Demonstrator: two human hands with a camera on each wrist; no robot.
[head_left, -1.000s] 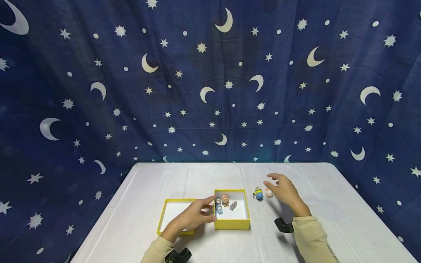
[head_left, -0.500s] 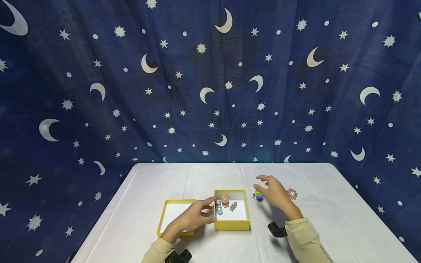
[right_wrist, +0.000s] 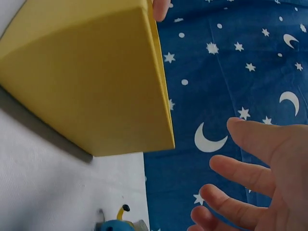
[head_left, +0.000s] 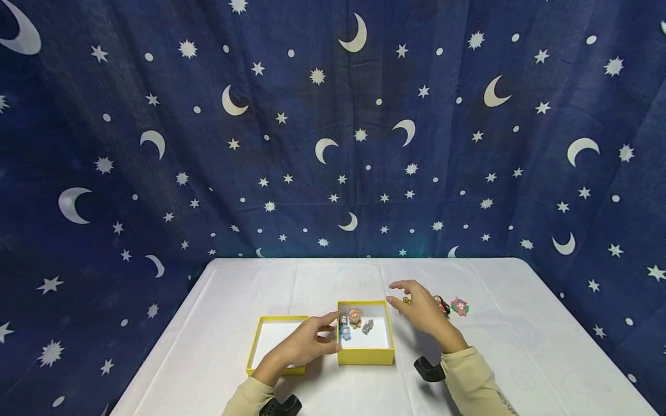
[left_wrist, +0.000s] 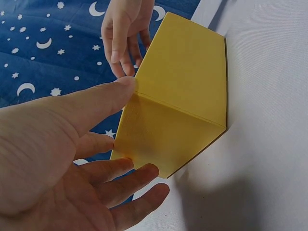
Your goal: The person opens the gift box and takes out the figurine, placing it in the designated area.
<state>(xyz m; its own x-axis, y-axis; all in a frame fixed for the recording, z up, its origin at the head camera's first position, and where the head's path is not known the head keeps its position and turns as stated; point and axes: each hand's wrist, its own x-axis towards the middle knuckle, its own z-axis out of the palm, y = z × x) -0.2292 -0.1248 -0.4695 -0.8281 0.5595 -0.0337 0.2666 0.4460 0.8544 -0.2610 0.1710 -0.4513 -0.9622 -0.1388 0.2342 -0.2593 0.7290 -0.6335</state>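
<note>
My left hand (head_left: 307,345) rests against the left side of a yellow open-topped box (head_left: 366,356), its thumb and index finger at the corners. In the left wrist view, its thumb tip lies on the top edge of the box wall (left_wrist: 180,67). Inside the box lie a pinkish-orange-headed figurine (head_left: 355,318), a blue one (head_left: 346,333), a dark-haired one (head_left: 344,319) and a grey one (head_left: 367,327). My right hand (head_left: 428,315) hovers right of the box, fingers spread and holding nothing. It partly covers a yellow-and-blue minion figurine (right_wrist: 118,225).
A shallow yellow-rimmed box lid (head_left: 283,318) with a white inside lies left of the box, partly behind my left hand. Beyond my right hand stand a red dark-haired figurine (head_left: 442,305) and a pink-and-green one (head_left: 460,306). A starry blue curtain (head_left: 291,144) hangs behind the white-covered table (head_left: 333,277).
My right hand has moved left toward the box, passing over the figurines. The pink-and-green and red ones have come into view, while the white one is now hidden. My left hand stays put.
</note>
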